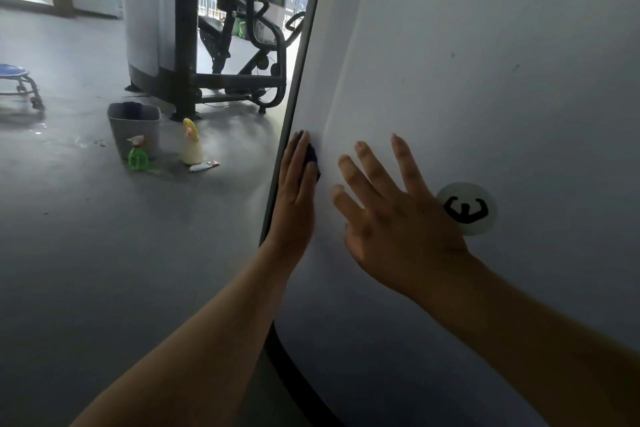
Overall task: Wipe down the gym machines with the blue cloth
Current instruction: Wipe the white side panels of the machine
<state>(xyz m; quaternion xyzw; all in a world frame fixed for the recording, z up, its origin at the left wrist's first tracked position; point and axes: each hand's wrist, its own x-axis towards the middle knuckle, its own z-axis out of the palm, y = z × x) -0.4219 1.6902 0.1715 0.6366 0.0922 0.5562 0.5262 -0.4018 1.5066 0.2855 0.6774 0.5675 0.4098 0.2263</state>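
A large white panel of a gym machine [485,80] fills the right of the view, with a round sticker [467,208] marked 3 on it. My left hand [296,194] lies flat with straight fingers near the panel's left edge and presses the blue cloth [313,158] against it. Most of the cloth is hidden under the palm. My right hand [391,215] rests on the panel with its fingers spread, just right of the left hand and partly over the sticker.
On the grey floor to the left stand a grey bucket [133,128], a green spray bottle [138,154], a yellow-white bottle [191,144] and a small tube [204,166]. Behind them are a black exercise machine [242,55] and a blue wheeled stool [17,83].
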